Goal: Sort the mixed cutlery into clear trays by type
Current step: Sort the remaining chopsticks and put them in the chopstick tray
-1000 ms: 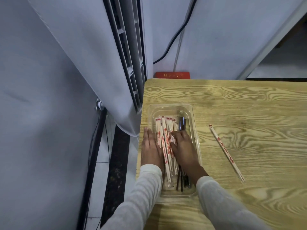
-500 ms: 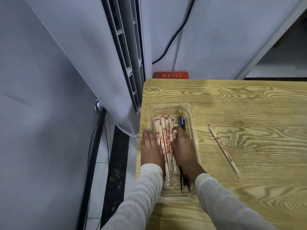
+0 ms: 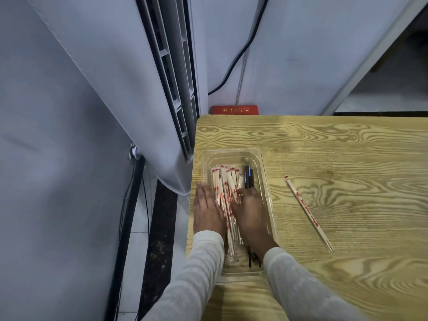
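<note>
Left hand (image 3: 206, 209) lies flat; right hand (image 3: 251, 212) curls round probably light, slippery paper-wrapped wooden chopsticks (image 3: 222, 181) in the lower-centre clear plastic tray (image 3: 231, 152). I'd pinch mid-length.

I wear a long-sleeved top in a pale, off-white knit with a fine ribbed texture. My left sleeve (image 3: 193, 274) and right sleeve (image 3: 297, 282) each end in a plain cuff at the wrist. My left hand (image 3: 206, 210) and right hand (image 3: 252, 213) are bare.

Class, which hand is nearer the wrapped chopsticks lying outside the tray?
Right. The right hand is in the tray, left of the loose chopsticks; the left hand rests farther left.
</note>
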